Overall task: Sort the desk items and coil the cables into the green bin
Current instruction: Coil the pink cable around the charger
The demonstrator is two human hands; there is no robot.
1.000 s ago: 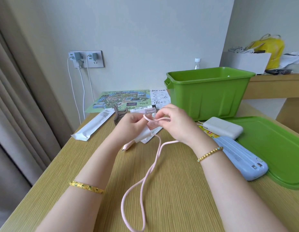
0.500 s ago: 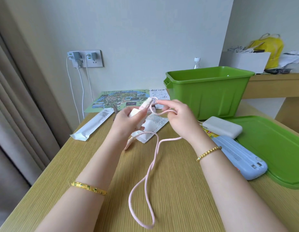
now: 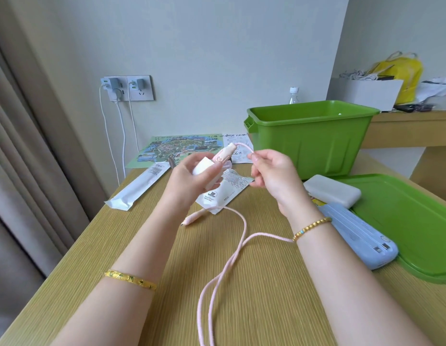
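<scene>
Now that my left hand has raised the plug it grips, my right hand pinches the cable beside it, ready to coil.

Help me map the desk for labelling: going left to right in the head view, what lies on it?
White sachet → map → left hand → right hand → green bin → green lid.

I am holding both forearms raised; my left hand is gripping, my right hand is pinching.
</scene>
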